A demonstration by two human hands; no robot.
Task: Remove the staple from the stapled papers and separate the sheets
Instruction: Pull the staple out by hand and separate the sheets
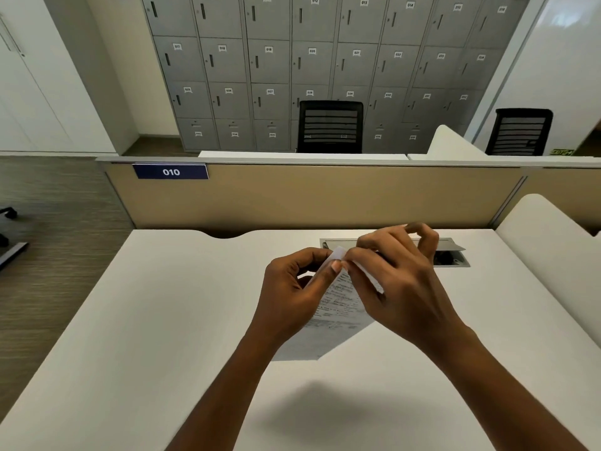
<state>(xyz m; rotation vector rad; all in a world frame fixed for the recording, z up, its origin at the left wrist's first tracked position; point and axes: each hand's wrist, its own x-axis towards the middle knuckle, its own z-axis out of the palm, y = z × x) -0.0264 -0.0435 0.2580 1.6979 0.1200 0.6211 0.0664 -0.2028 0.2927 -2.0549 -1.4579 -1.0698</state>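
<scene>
Evidently the papers (pixel 338 307) are held together above the desk (pixel 162 320), their top corner pinched by the curled fingers of the left hand (pixel 289 297) and right hand (pixel 400 288), so the staple, hidden there, is judged not yet out and the sheets unseparated.

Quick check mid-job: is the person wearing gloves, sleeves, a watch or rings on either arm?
No. The left hand and right hand are both bare, with no gloves, rings or watch showing. The left forearm and right forearm are bare too; no sleeve or wristband comes into the frame.
</scene>
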